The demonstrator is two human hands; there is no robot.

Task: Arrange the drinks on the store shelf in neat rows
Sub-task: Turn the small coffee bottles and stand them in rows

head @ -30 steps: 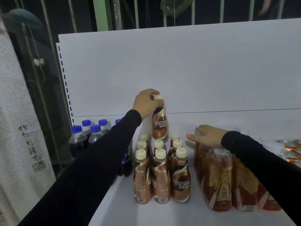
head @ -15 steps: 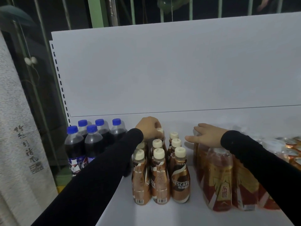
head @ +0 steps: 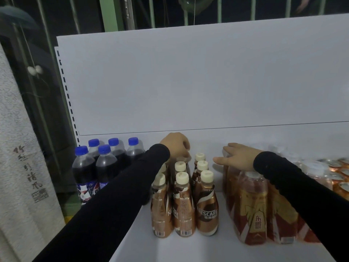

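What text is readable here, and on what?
"NESCAFE": label of the front right coffee bottle; a small line under it is too blurred.
"NE…AFE", partly hidden: labels of the front left coffee bottle and the front middle one.
"东鹏": front bottle in the wrapped orange pack.
Brush characters and a seal: hanging cloth, too blurred to read.
Cola bottles: labels unreadable.
Barcodes: digits too small.
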